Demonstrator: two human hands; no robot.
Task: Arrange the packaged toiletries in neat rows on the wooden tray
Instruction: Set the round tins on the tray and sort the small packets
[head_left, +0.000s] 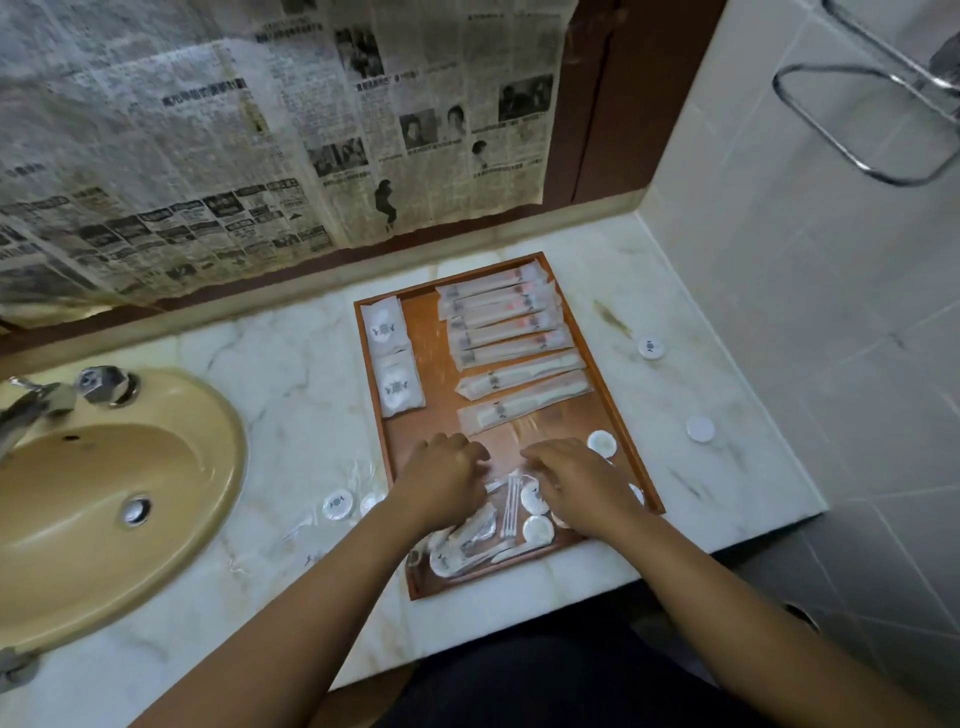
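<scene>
Your left hand (441, 480) and right hand (582, 483) sit side by side, knuckles up, over the near half of the wooden tray (431, 364). The fingers of both are curled downward, but you cannot tell whether either one pinches a wrapper. Just under and behind your wrists, at the tray's near end, lies a loose pile of clear packets (478, 540) and white round discs (537, 529). The long packets (506, 332) lie in a row along the tray's far right part, and two square sachets (387, 358) line its left rim. Bare wood shows between those two groups and just ahead of your fingertips. Off the tray, on the marble counter (291, 364), two round packets (651, 347) lie to its right and more (337, 505) near its left rim. The sink (104, 493) is well left of the tray, and the tiled wall (779, 312) stands to its right.
</scene>
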